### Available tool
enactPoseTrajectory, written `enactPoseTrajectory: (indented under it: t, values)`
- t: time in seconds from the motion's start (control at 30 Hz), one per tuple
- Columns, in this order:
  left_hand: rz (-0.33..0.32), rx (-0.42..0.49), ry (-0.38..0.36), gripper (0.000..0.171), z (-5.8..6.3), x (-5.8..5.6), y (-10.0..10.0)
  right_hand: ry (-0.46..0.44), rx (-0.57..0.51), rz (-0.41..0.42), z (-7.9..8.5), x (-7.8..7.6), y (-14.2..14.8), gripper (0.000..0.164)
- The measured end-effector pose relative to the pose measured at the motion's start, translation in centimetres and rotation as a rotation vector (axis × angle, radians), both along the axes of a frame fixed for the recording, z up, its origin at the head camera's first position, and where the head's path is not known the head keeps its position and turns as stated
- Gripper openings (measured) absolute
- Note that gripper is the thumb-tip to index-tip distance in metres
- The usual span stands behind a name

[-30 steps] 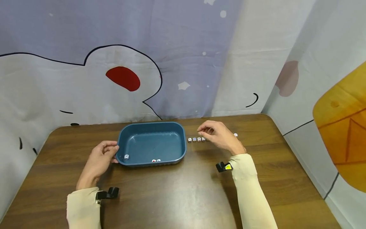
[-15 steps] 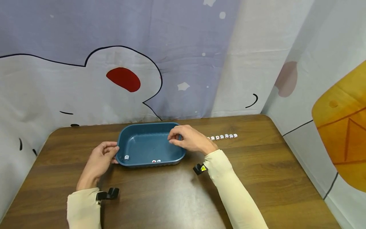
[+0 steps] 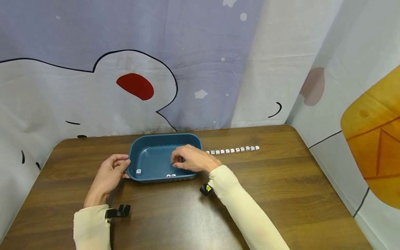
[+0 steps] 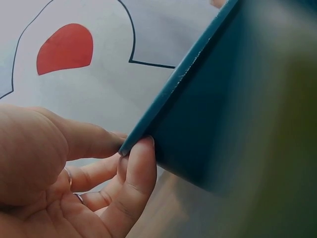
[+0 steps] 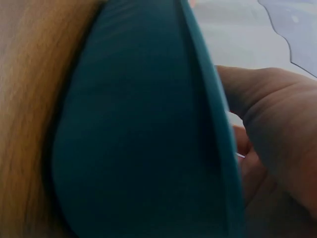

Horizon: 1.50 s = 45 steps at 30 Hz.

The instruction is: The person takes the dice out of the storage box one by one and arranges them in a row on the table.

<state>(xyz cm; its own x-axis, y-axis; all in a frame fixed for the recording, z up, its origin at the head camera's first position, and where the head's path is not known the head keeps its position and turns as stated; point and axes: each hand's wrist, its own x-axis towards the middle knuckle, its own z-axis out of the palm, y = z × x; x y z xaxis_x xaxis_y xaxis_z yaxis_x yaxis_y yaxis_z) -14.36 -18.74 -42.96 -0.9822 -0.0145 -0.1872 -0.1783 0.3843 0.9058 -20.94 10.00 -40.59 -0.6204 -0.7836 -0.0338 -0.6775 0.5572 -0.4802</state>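
A dark blue rectangular tray (image 3: 150,161) stands on the table. My left hand (image 3: 107,173) pinches its left rim between thumb and fingers, seen close up in the left wrist view, where the tray's rim (image 4: 174,82) slants upward. Inside lie a white die (image 3: 138,171) near the left wall and two more dice (image 3: 171,175) by the front wall. Over the right half of the tray, my right hand (image 3: 195,158) reaches in with fingers loosely bent and nothing visible between them. The tray wall (image 5: 138,124) hides its fingertips in the right wrist view.
A row of several white dice (image 3: 232,151) runs rightward on the wooden table (image 3: 297,180) from beside the tray. A printed curtain (image 3: 203,69) hangs right behind the table, and another stretch of it (image 3: 337,114) stands along the right side.
My right hand has moved left and down from above the dice row, over the tray's right rim and into the tray, uncovering the row. The left hand and tray stay put.
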Motion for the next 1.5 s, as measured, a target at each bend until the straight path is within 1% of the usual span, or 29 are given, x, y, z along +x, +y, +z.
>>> enactPoseTrajectory:
  t: [0.07,0.2,0.3,0.4,0.63,0.87,1.07,1.2,1.3,1.4,1.5]
  values:
    - [0.0,-0.003,-0.004,0.043,0.0,0.0,0.0,-0.019,0.028,0.005,-0.3,-0.1,-0.7,0.007]
    - [-0.002,-0.004,-0.009,0.044,0.1,0.0,-0.2,-0.067,0.081,0.02,-0.9,-0.3,-2.0,0.013]
    - [-0.004,-0.001,-0.006,0.044,0.0,0.0,-0.2,-0.084,0.102,0.032,-1.3,-0.6,-2.8,0.018]
    - [-0.006,0.006,0.003,0.043,0.0,0.0,-0.2,-0.084,0.119,0.035,-1.6,-0.9,-3.5,0.022]
    - [-0.004,0.012,0.011,0.042,-0.1,-0.1,-0.1,-0.097,0.181,0.065,-1.5,-1.0,-5.1,0.029]
    - [-0.005,0.01,0.01,0.041,-0.1,0.1,-0.2,-0.172,0.184,0.098,-1.9,-0.5,-7.0,0.025]
    - [-0.009,0.004,-0.001,0.042,0.0,0.1,-0.2,-0.178,0.173,0.126,-2.0,-0.2,-8.1,0.026]
    - [-0.01,0.003,-0.005,0.043,0.0,0.1,-0.3,-0.206,0.158,0.15,-1.9,-0.2,-8.8,0.028]
    - [-0.012,0.013,0.0,0.043,-0.2,0.1,-0.3,-0.228,0.141,0.183,-2.0,-0.1,-9.6,0.027]
    - [-0.013,0.017,0.005,0.043,-0.2,0.0,-0.3,-0.204,0.135,0.208,-2.1,-0.2,-10.3,0.023]
    - [-0.014,0.017,0.002,0.043,-0.1,0.0,-0.3,-0.159,0.148,0.208,-2.1,-0.1,-10.7,0.02]
